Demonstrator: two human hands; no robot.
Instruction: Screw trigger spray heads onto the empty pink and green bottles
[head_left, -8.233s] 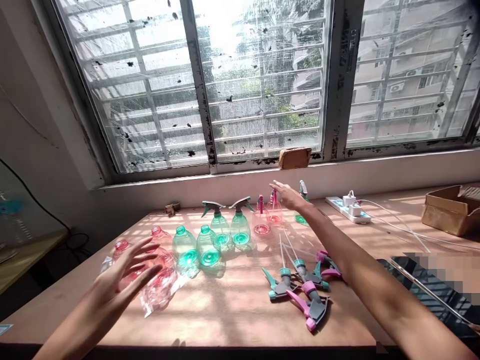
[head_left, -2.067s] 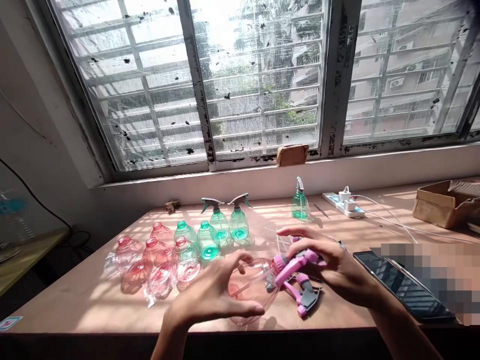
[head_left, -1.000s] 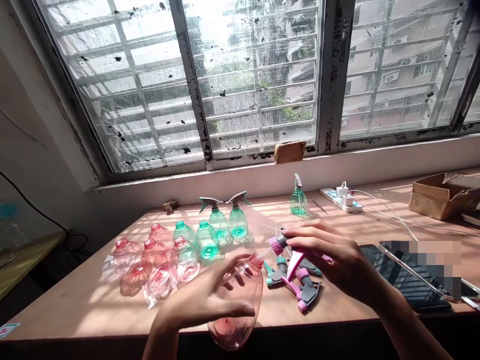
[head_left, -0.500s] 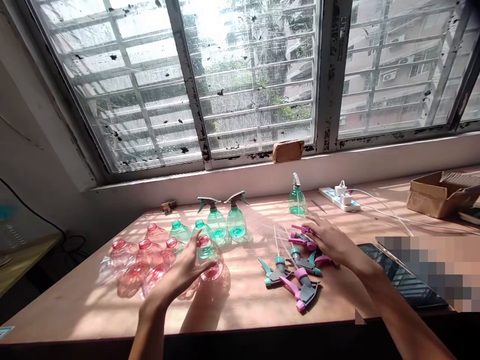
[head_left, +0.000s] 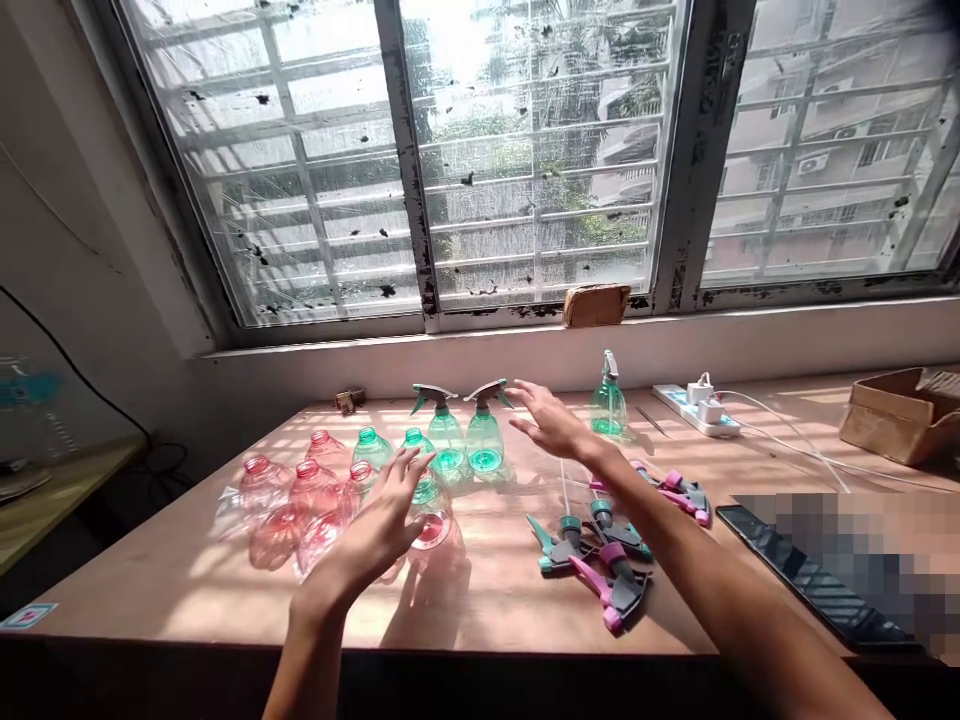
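Note:
My left hand (head_left: 382, 525) hovers open over a pink bottle (head_left: 439, 530) standing on the wooden table (head_left: 487, 610), fingers spread. My right hand (head_left: 547, 420) is open too, stretched toward two green bottles with spray heads (head_left: 465, 440) near the wall. Left of them stand capless green bottles (head_left: 371, 448) and several pink bottles (head_left: 289, 505), some in clear wrap. Loose trigger spray heads (head_left: 600, 555), teal and pink, lie right of centre, and more pink ones (head_left: 679, 492) lie beyond my right forearm.
Another green spray bottle (head_left: 607, 400) stands by the wall. A power strip with chargers (head_left: 697, 410) and white cables lie at the back right, with a cardboard box (head_left: 892, 415) at the far right. A dark phone (head_left: 795, 570) lies at the front right.
My left hand set the pink bottle upright by the other bottles and opened. My right hand put down the pink spray head and reached up toward the two capped green bottles.

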